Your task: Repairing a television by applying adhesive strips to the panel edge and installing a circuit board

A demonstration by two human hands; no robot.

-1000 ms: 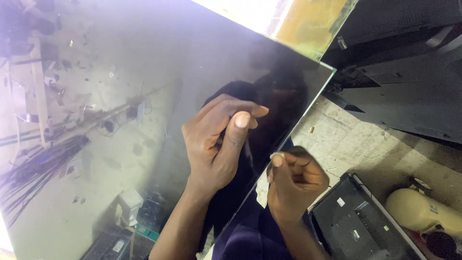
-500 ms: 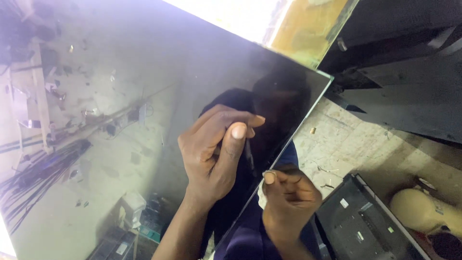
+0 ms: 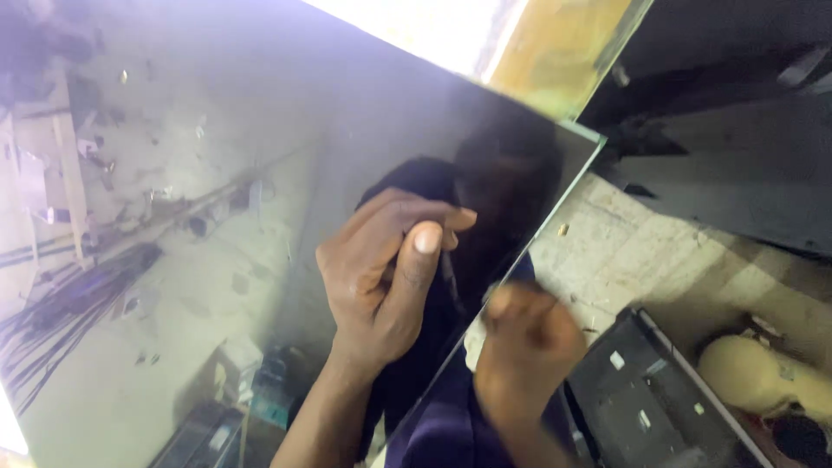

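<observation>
The big glossy dark panel [image 3: 260, 173] fills the left and middle of my view, tilted, its pale-edged right side running down from the upper right toward my lap. Its surface mirrors the room: a ceiling or wall with cables and a dark shape of me leaning over it.

My left hand [image 3: 386, 286] lies against the panel's face near that right edge. The fingers are curled together, the thumb stretched up along them, and something thin and dark sits pinched under the fingertips; I cannot tell what it is.

My right hand [image 3: 520, 342] is just beside the panel's edge, lower down and a little right of the left one. It is blurred, closed into a loose fist; whether anything is inside it I cannot tell. A bit of white shows just at its left, against the edge.

Below both hands is my dark blue clothing [image 3: 451, 425]. To the right, the pale, scuffed floor [image 3: 624, 251] shows, with a flat black casing [image 3: 641, 399] lying on it and a cream-coloured rounded object [image 3: 763, 377] beyond that. Dark panels [image 3: 737, 156] lean across the upper right.
</observation>
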